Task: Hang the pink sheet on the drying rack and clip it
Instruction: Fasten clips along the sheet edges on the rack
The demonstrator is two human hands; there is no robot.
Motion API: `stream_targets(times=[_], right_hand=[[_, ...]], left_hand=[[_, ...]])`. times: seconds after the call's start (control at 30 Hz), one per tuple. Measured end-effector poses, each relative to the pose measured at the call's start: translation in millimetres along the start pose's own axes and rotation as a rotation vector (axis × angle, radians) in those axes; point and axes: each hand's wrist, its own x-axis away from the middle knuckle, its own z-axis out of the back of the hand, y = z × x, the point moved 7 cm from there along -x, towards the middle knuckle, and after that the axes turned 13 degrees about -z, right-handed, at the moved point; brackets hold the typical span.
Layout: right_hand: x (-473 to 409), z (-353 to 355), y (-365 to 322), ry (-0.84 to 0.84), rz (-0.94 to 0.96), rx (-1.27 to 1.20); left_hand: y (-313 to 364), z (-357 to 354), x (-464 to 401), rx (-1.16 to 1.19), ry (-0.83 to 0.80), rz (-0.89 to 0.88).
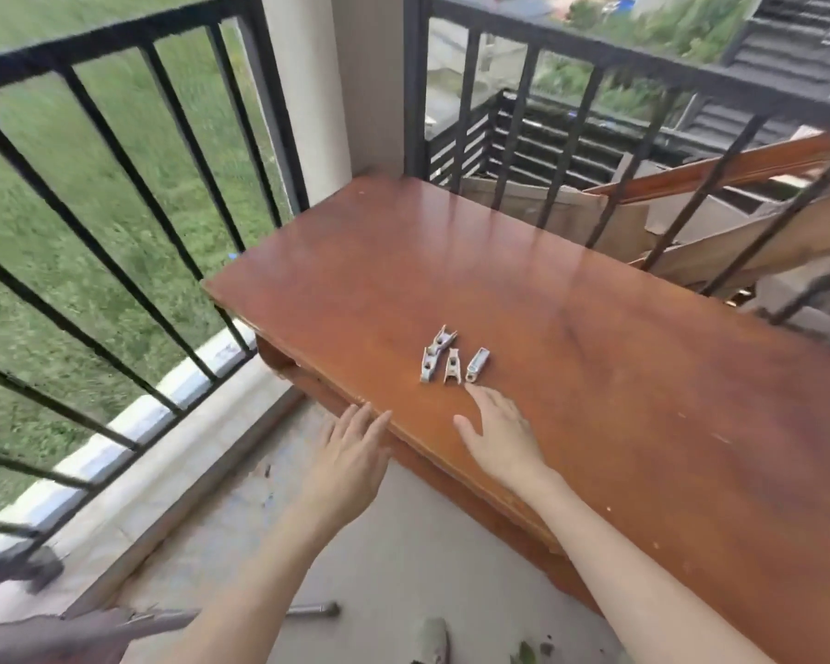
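Several small metal clips [449, 358] lie in a loose group on a reddish-brown wooden table [619, 385]. My right hand [499, 436] stretches flat over the table, fingertips just short of the nearest clip and touching none of them. My left hand [351, 460] hovers with straight fingers at the table's near edge, holding nothing. A bit of pinkish-grey fabric [44, 637] shows at the bottom left corner. I cannot tell if it is the sheet. No drying rack can be made out.
A black metal balcony railing [130, 184] runs along the left and back, with grass beyond. A beige pillar [317, 88] stands at the corner. Cardboard and wooden boards [691, 203] lie behind the back railing. The concrete floor [403, 567] holds a short metal tube [315, 609].
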Motion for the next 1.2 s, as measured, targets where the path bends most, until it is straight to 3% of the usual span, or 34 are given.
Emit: stream_targets(times=[0.27,0.57,0.7,0.97,1.07,1.2], right_hand=[[-81.9,-17.3,50.5,-0.096,-0.244,-0.125],[-175.3,-40.4,54.5,-0.015,-0.552,-0.246],[-189.7,-48.6,61.9,-0.006,-0.639,-0.244],[-188.3,-45.6,60.6,0.010,-0.664,-0.379],[-179.4,-35.7,55.4,0.076,-0.637,-0.464],[-164.9,-21.1,28.1,0.062,-0.466,-0.607]], left_hand=[[-16.1,-63.3,-76.2,0.045,-0.165,0.012],[-67.8,-102.3,-158.3,0.121,-0.292,0.076],[-78.5,-118.8,-169.5,0.024,-0.380,0.037],[-84.9,-119.4,-171.0,0.011,-0.374,0.018],[-89.7,-110.0,-172.3,0.134,-0.359,0.063],[-95.8,-95.1,-143.1,0.355,-0.260,0.221]])
